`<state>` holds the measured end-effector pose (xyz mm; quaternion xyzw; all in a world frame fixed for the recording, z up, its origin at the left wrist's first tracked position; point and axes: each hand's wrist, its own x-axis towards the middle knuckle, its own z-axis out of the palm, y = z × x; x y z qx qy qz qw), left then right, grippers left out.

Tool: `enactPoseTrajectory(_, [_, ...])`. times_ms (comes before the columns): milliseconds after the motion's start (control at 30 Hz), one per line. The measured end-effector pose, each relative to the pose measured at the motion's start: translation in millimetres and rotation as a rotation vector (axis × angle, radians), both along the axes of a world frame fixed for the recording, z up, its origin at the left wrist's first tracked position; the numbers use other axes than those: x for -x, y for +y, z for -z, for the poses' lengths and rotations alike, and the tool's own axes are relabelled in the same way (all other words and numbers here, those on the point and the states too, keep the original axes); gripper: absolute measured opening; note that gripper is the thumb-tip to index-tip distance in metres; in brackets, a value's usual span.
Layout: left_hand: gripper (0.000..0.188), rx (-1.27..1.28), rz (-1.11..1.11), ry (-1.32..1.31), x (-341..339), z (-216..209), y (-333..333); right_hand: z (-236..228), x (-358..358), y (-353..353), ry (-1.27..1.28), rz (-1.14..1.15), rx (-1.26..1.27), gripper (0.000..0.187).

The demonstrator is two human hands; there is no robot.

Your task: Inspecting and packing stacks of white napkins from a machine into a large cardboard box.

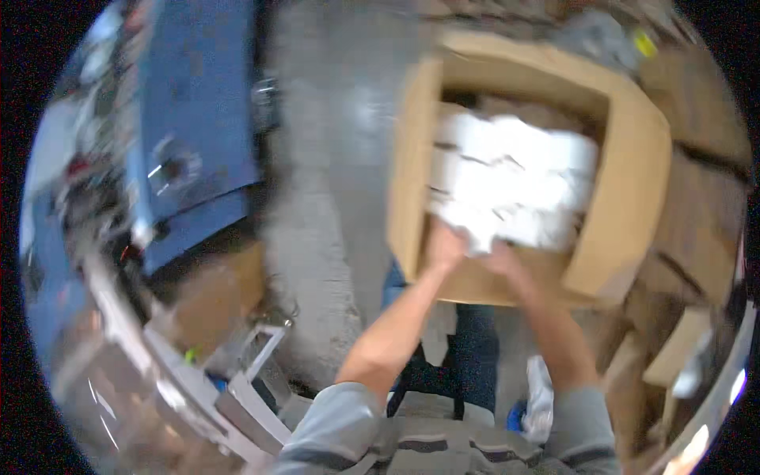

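A large open cardboard box (625,206) stands in front of me with its flaps folded outward. Inside lie several white bundles (514,170), packed in rows, too bright and blurred to show what they are made of. Both my arms reach over the box's near side. My left hand (447,245) and my right hand (500,257) come close together at the nearest row, on either side of a white bundle (477,236). Fingers look closed around its sides, though motion smears them and the bundle hides their tips.
To the left is a blue-topped workbench (202,103) with a small round metal object (176,168) on it. A smaller cardboard box (214,293) and a pale metal frame (265,352) are below it. Cardboard (697,214) is stacked at right. A white plastic bag (540,396) lies near my right arm.
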<state>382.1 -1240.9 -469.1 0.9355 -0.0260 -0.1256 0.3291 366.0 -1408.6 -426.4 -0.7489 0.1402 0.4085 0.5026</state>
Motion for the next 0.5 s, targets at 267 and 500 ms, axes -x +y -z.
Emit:
enactPoseTrajectory(267, [0.018,0.495,-0.216,0.305,42.9,-256.6,63.4,-66.3,34.6,-25.3,-0.129,0.059,0.128,0.049])
enactPoseTrajectory(500, [0.023,0.524,-0.525,0.290,108.4,-293.2,247.4,-182.6,-12.1,37.3,-0.224,0.096,0.158,0.046])
